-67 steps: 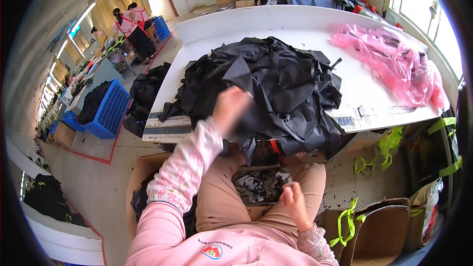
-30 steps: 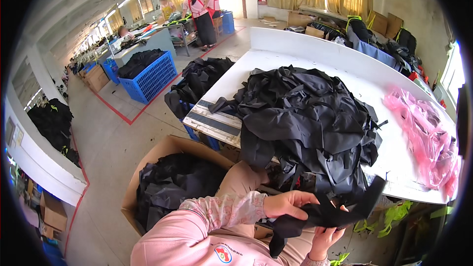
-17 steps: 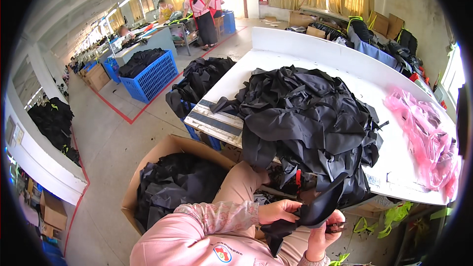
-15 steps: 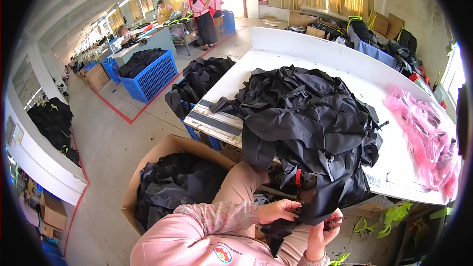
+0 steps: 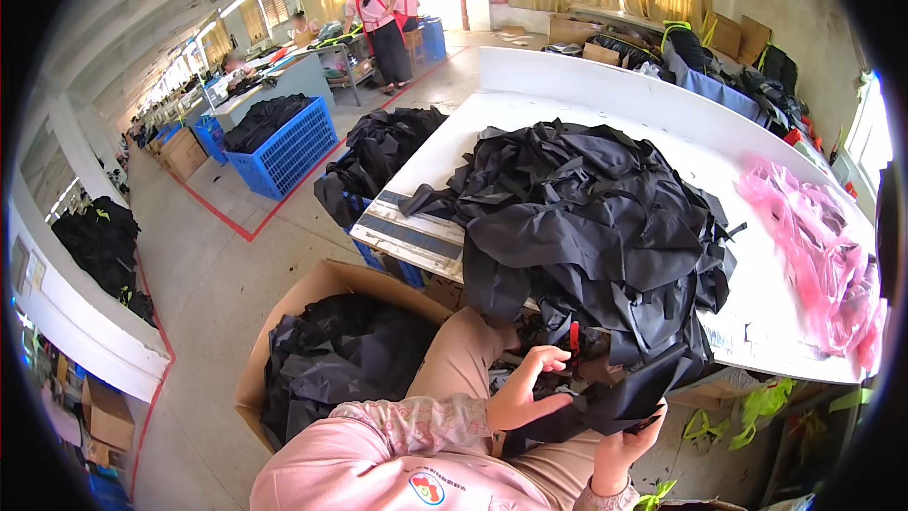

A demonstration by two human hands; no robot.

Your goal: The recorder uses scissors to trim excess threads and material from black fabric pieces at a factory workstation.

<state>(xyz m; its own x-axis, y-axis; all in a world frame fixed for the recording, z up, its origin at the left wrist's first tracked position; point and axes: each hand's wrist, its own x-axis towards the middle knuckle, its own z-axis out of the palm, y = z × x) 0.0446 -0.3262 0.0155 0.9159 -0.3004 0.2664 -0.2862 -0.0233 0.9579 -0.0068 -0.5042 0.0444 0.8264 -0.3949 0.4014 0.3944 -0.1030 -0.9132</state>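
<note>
Whereas a second earlier the black fabric piece [image 5: 619,397] hung as a long strip between both hands, it is now gathered into a compact fold in front of the person's lap, just below the front edge of the desk [image 5: 757,322]; this suggests the piece is being folded or checked in hand rather than set down. Left hand [image 5: 523,396]: fingers curled, pinching the left end of the piece. Right hand [image 5: 624,445]: fingers closed under its right end, thumb partly hidden by cloth. Relative to the desk: a large heap of black garments [image 5: 586,218] covers its middle; pink plastic bags [image 5: 813,255] lie along its right side; a cardboard box [image 5: 322,360] filled with dark fabric stands on the floor at its near left corner; a blue crate [image 5: 284,147] and two standing people [image 5: 378,24] lie well beyond its left edge.
</note>
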